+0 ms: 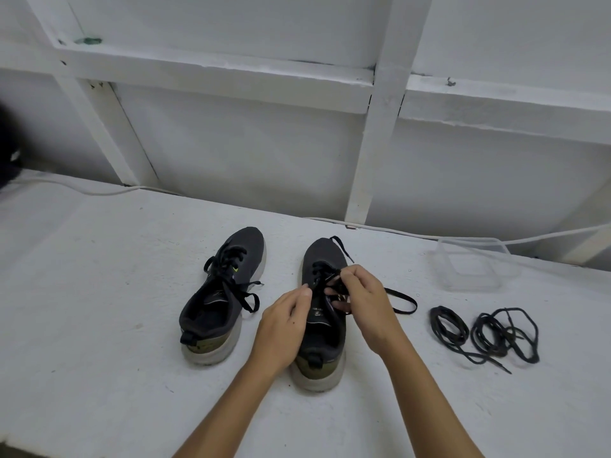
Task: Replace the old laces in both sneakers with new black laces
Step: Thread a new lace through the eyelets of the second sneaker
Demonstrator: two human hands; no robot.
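I judge this to be the unlacing step on the first shoe: both hands are over the right-hand sneaker (322, 312), which stands on the white table (99, 358) with its toe pointing away from me. My right hand (362, 302) has its fingers curled round the old lace (401, 300) at the upper eyelets, pinching it there, while a loose loop of that lace trails off to the right and another end lies over the toe. My left hand (284, 325) rests against the left side of the tongue, fingertips curled in at the lacing; I cannot tell whether it actually pinches a strand or only steadies the shoe. The left-hand sneaker (221, 295) sits just beside it, laced with its bow loose, so it looks untouched. The two new black laces (482, 335) lie coiled on the table to the right, apart from the shoes, near a clear plastic container (472, 266). Next I would expect to draw the lace out crossing by crossing, working down toward the toe, holding the shoe steady against the pull.
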